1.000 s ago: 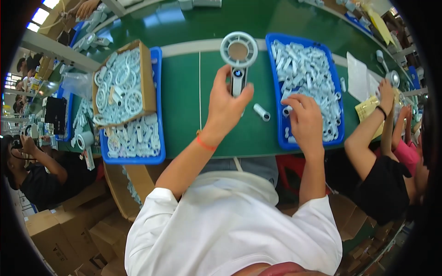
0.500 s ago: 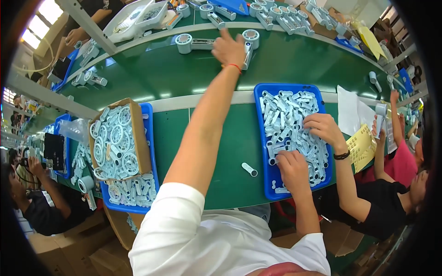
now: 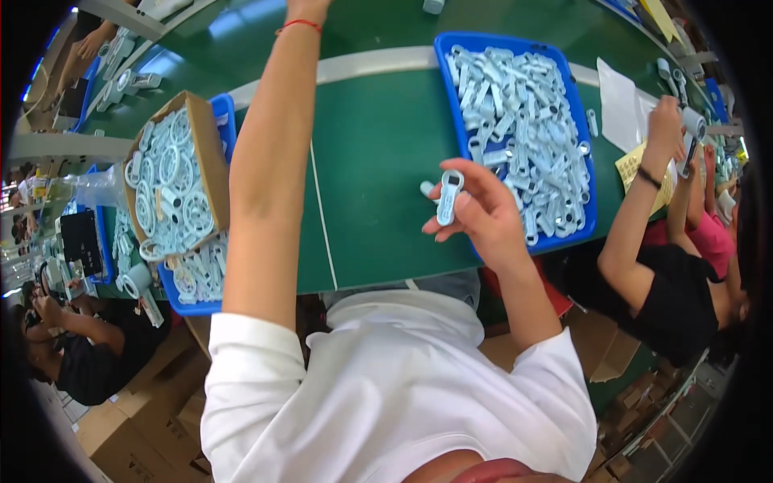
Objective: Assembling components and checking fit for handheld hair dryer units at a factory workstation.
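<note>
My left arm reaches far across the green bench, a red string [image 3: 299, 25] round its wrist. Only a sliver of my left hand [image 3: 310, 8] shows at the top edge, its fingers cut off. My right hand [image 3: 487, 213] is closed on a small pale-blue plastic handle piece [image 3: 446, 201] with a ring-shaped upper end, pinched between thumb and fingers. Just behind those fingers another pale-blue piece [image 3: 427, 189] lies on the bench, partly covered. Beside my right hand stands a blue tray [image 3: 592, 205] heaped with similar pale-blue pieces.
At left a cardboard box [image 3: 211, 161] of round pale-blue grilles rests on another blue tray [image 3: 225, 121] of parts. At right a co-worker's hand [image 3: 665, 125] is at a handheld fan [image 3: 692, 129], near a yellow sheet [image 3: 636, 169]. Assembled fans [image 3: 129, 80] lie at the far left.
The view has tipped downward, so my left hand now leaves at the top. My right hand has come out of the tray with a handle piece. The co-worker's hand has left the tray.
</note>
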Demonstrator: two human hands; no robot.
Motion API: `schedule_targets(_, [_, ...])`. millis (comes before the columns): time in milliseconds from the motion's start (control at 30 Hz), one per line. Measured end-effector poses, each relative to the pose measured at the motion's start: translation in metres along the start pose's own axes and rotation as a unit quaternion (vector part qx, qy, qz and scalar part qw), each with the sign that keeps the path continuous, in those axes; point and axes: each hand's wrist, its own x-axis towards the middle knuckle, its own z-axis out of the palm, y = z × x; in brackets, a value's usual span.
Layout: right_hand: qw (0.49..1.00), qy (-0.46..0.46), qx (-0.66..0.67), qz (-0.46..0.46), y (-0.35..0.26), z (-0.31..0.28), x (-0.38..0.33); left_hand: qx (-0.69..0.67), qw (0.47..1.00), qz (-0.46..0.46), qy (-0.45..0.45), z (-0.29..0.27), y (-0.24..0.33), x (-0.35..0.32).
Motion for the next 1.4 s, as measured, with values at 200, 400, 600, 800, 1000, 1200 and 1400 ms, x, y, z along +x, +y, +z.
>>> schedule_targets(200, [0.997,-0.059,-0.023,-0.032,0.027,0.009,-0.016,-0.057,0.987,0.091,0.122,-0.039,0.036,-0.169])
schedule_targets(400, [0.993,-0.074,-0.081,-0.038,0.029,0.018,-0.028,-0.161,0.981,-0.104,0.01,-0.014,0.019,-0.332])
schedule_targets(600, [0.988,-0.06,-0.14,-0.037,0.028,0.04,-0.038,-0.102,0.986,-0.119,-0.052,0.001,-0.014,-0.358])
schedule_targets(800, [0.987,0.019,-0.156,-0.041,0.037,0.045,-0.041,0.049,0.994,-0.05,-0.089,0.002,-0.01,-0.356])
schedule_targets(1000, [0.971,0.055,-0.22,-0.074,0.047,0.044,-0.04,0.153,0.983,-0.032,-0.096,0.008,-0.011,-0.359])
schedule_targets(1200, [0.974,0.081,-0.2,-0.065,0.052,0.043,-0.038,0.196,0.977,-0.005,-0.084,0.008,-0.018,-0.361])
schedule_targets(1400, [0.974,0.057,-0.209,-0.067,0.054,0.04,-0.035,0.212,0.975,-0.005,-0.071,0.01,-0.021,-0.361])
